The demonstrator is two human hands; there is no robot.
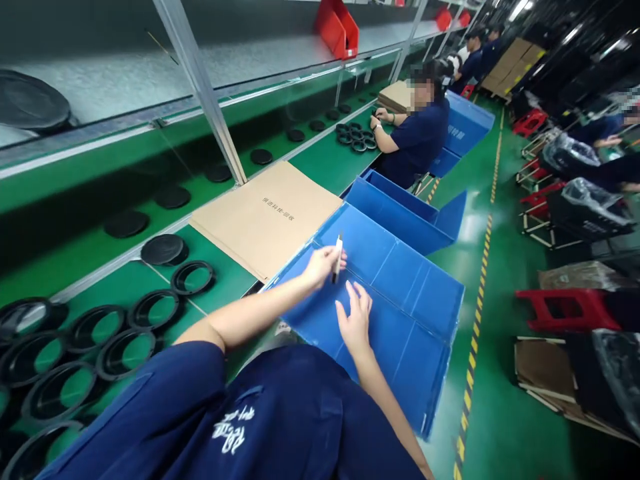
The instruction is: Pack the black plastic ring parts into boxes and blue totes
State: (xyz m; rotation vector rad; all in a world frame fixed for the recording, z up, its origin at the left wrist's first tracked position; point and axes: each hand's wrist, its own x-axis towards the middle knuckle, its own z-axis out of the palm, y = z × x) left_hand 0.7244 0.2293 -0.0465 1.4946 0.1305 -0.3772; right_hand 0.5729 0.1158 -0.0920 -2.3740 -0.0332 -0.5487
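Note:
My left hand (323, 265) is closed around a slim white-and-black tool (338, 257), which looks like a utility knife. It holds the tool nearly upright over a flat blue corrugated plastic sheet (420, 280) with fold lines. Below and to the right, my right hand (356, 317) is open with its fingers apart, over the same sheet. Whether its fingertips touch the sheet I cannot tell. A stack of flat brown cardboard (270, 213) with printed characters lies on the bench, beside the sheet's left edge.
Several black rings (157, 310) and a black round disc (164, 250) lie on the green bench at left. A blue box (405, 207) stands beyond the sheet. A co-worker (415, 133) sits farther along. Red stools (565, 309) stand across the striped floor line.

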